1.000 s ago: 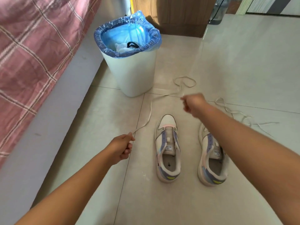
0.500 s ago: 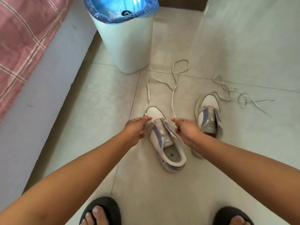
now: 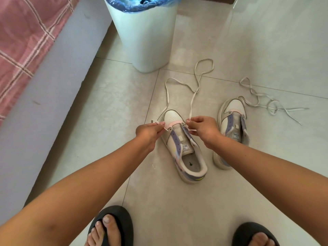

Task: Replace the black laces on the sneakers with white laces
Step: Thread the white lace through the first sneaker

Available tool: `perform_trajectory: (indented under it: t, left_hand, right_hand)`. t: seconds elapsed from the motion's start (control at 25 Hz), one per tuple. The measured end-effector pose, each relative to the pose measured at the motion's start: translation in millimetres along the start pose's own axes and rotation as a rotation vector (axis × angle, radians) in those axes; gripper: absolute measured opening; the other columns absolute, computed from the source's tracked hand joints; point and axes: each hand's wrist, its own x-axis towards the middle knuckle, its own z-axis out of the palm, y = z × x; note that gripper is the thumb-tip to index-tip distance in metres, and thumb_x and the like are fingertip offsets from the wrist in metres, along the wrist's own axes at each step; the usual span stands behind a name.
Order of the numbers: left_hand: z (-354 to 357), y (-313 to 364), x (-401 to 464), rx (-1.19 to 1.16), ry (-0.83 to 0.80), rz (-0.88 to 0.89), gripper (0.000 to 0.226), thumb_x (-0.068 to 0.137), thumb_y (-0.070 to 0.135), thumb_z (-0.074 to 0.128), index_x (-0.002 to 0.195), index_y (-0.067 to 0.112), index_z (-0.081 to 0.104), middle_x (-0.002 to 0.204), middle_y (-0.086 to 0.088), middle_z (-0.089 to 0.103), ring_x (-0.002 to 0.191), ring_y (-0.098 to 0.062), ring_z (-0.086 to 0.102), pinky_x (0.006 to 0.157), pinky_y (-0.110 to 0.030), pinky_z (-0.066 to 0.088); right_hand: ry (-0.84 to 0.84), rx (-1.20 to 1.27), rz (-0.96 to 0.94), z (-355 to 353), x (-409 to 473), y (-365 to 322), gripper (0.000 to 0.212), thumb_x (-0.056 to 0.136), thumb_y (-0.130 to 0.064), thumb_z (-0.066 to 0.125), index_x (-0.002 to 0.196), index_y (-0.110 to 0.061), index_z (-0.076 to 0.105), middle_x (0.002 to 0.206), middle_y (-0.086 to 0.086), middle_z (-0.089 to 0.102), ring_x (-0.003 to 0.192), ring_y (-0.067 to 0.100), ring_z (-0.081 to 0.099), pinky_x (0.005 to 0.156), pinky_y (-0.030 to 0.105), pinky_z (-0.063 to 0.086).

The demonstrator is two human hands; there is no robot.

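Note:
Two white and purple sneakers stand on the floor with no laces in them. The left sneaker point(image 3: 184, 150) lies between my hands. My left hand point(image 3: 148, 133) pinches one end of a white lace point(image 3: 194, 91) by the front left eyelet. My right hand point(image 3: 202, 127) pinches the other end by the front right eyelet. The lace loops away over the tiles beyond the toe. The right sneaker point(image 3: 230, 128) stands beside it, partly behind my right arm. A second white lace point(image 3: 266, 102) lies tangled on the floor to the right.
A white bin point(image 3: 147, 38) with a blue liner stands just beyond the sneakers, something black inside it. A bed with a pink checked cover point(image 3: 26, 41) and grey side runs along the left. My feet in black sandals point(image 3: 111, 226) are at the bottom edge.
My hands came together from wide apart down to the left sneaker's front eyelets, bringing the lace ends with them. The view tilted down and my feet came into sight.

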Motion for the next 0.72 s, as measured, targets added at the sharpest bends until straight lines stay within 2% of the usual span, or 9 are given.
perform_trajectory:
  t: [0.08,0.12,0.2,0.28,0.4,0.48,0.6,0.72]
  left_hand:
    - [-2.5,-0.5,1.2,0.097,0.03,0.017,0.014,0.083,-0.003,0.066,0.095,-0.006,0.059,0.075,-0.011,0.058,0.062,-0.015,0.057,0.057,-0.018,0.056]
    - [-3.3,-1.8,1.2,0.135,0.034,0.028,0.011,0.083,-0.001,0.066,0.091,-0.005,0.06,0.073,-0.01,0.058,0.059,-0.015,0.056,0.053,-0.016,0.055]
    - [-3.3,-4.6,-1.4,0.158,0.033,0.034,0.006,0.083,-0.005,0.065,0.08,-0.003,0.06,0.074,-0.011,0.059,0.06,-0.016,0.057,0.053,-0.016,0.055]
    - [-2.4,-7.3,-2.3,0.165,0.031,0.041,0.013,0.081,-0.011,0.064,0.075,-0.001,0.058,0.075,-0.011,0.059,0.064,-0.018,0.059,0.058,-0.018,0.056]
    - [-1.3,-7.3,-2.8,0.286,0.029,0.113,0.018,0.08,-0.012,0.064,0.071,0.002,0.058,0.076,-0.011,0.06,0.064,-0.018,0.06,0.058,-0.019,0.056]
    - [-1.3,-6.5,-3.6,0.388,0.03,0.18,0.019,0.077,-0.012,0.066,0.068,0.004,0.059,0.078,-0.009,0.062,0.067,-0.019,0.061,0.058,-0.018,0.056]
    - [-1.2,-9.9,-6.3,0.429,0.031,0.204,0.019,0.075,-0.009,0.07,0.067,0.006,0.062,0.077,-0.006,0.064,0.071,-0.021,0.063,0.065,-0.023,0.058]
    - [0.1,-16.3,-7.4,0.424,0.033,0.236,0.017,0.076,-0.003,0.072,0.068,0.008,0.062,0.073,-0.005,0.065,0.067,-0.019,0.063,0.071,-0.031,0.057]
  right_hand:
    - [0.006,-0.093,-0.022,1.3,1.4,0.2,0.007,0.085,-0.001,0.066,0.091,-0.002,0.063,0.072,0.001,0.06,0.06,0.007,0.055,0.046,0.011,0.047]
    - [0.01,-0.132,-0.028,1.5,2.0,0.4,0.008,0.084,-0.002,0.067,0.091,-0.002,0.063,0.072,0.001,0.06,0.061,0.007,0.055,0.046,0.011,0.046]
    - [0.013,-0.197,-0.04,0.7,4.4,0.7,0.011,0.084,-0.005,0.068,0.094,0.0,0.064,0.073,0.001,0.06,0.063,0.007,0.055,0.049,0.014,0.048]
    - [0.016,-0.298,-0.083,-0.5,5.6,0.3,0.014,0.083,-0.007,0.07,0.095,-0.001,0.067,0.075,0.001,0.061,0.068,0.009,0.057,0.059,0.019,0.049]
    - [0.002,-0.56,-0.227,-0.6,5.1,-2.4,0.01,0.083,-0.012,0.07,0.091,-0.006,0.07,0.081,0.0,0.065,0.079,0.014,0.06,0.075,0.027,0.049]
    - [-0.008,-0.659,-0.281,0.8,4.8,-4.6,0.008,0.082,-0.012,0.071,0.088,-0.007,0.071,0.079,-0.001,0.064,0.079,0.013,0.06,0.075,0.026,0.046]
    - [-0.003,-0.513,-0.213,4.0,5.8,-2.7,0.009,0.08,-0.008,0.072,0.089,-0.004,0.072,0.074,-0.002,0.064,0.076,0.014,0.062,0.079,0.03,0.052]
    - [0.047,-0.257,-0.101,8.8,1.9,2.8,0.021,0.077,-0.001,0.073,0.096,-0.005,0.067,0.077,0.002,0.062,0.082,0.022,0.063,0.087,0.041,0.053]
